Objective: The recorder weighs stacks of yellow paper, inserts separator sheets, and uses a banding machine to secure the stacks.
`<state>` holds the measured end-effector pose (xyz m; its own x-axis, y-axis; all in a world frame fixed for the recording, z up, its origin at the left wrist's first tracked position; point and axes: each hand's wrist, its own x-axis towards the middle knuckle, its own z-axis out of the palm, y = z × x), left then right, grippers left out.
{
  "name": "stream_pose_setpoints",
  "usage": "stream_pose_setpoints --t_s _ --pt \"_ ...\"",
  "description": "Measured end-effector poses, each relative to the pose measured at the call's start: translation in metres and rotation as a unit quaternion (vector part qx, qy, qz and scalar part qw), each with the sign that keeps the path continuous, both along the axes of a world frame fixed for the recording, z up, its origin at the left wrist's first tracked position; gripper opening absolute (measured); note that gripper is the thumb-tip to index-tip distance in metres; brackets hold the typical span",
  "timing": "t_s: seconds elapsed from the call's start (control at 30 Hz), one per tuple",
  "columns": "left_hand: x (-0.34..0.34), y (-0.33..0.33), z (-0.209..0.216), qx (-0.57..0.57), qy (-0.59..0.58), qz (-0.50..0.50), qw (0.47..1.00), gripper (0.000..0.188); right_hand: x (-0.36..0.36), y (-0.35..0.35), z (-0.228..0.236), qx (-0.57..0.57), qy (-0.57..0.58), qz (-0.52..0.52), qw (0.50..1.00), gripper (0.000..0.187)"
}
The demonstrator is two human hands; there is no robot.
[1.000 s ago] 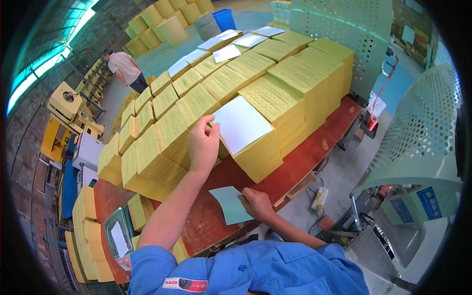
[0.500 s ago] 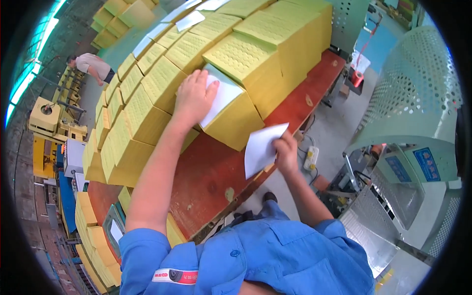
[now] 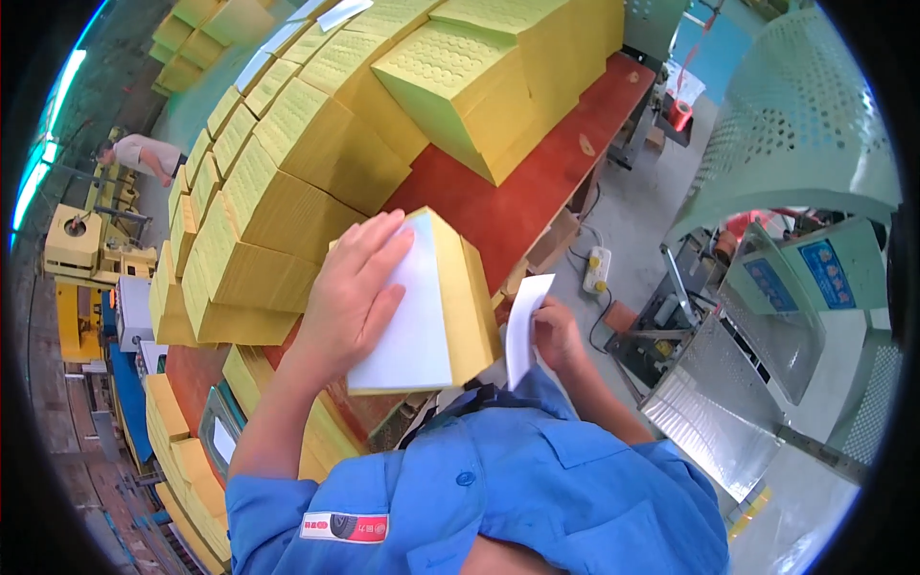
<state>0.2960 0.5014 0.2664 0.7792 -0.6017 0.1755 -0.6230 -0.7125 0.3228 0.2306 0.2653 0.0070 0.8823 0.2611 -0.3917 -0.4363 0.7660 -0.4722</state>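
On the red table [image 3: 537, 182], near its front edge, my left hand [image 3: 353, 292] lies flat with open fingers on a white sheet [image 3: 410, 321] atop a yellow paper stack [image 3: 460, 292]. My right hand [image 3: 559, 333] pinches another white paper [image 3: 525, 324] just beside it. More yellow stacks [image 3: 287, 163] sit behind.

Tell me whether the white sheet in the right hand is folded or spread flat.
Spread, not folded: the white sheet stands on edge in the right hand, gently curved, with no crease showing.
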Motion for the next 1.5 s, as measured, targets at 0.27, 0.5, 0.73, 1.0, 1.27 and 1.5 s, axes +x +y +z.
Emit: stream_pose_setpoints --t_s 0.27,0.5,0.73,1.0,1.27,1.5 --pt "-0.028 0.012 0.002 0.071 -0.099 0.118 0.985 0.052 -0.023 0.054 0.026 -0.017 0.061 -0.004 0.998 0.032" --pt "-0.026 0.059 -0.033 -0.193 0.094 0.14 0.967 0.062 -0.064 0.062 0.083 -0.066 0.082 -0.134 0.985 0.029" --pt "-0.089 -0.009 -0.106 -0.421 0.278 -0.015 0.863 0.086 -0.184 -0.044 0.114 -0.116 0.023 -0.258 0.959 0.036" --pt "-0.188 -0.236 -0.209 -0.474 0.424 -0.159 0.755 0.082 -0.364 -0.231 0.096 -0.165 0.085 -0.363 0.913 0.043" --pt "-0.302 -0.445 -0.297 -0.454 0.413 -0.15 0.775 0.07 -0.484 -0.449 0.017 -0.133 0.154 -0.339 0.918 0.041" --pt "-0.312 -0.489 -0.309 -0.239 0.184 -0.275 0.913 0.057 -0.493 -0.516 -0.032 -0.008 0.135 -0.254 0.958 0.04"
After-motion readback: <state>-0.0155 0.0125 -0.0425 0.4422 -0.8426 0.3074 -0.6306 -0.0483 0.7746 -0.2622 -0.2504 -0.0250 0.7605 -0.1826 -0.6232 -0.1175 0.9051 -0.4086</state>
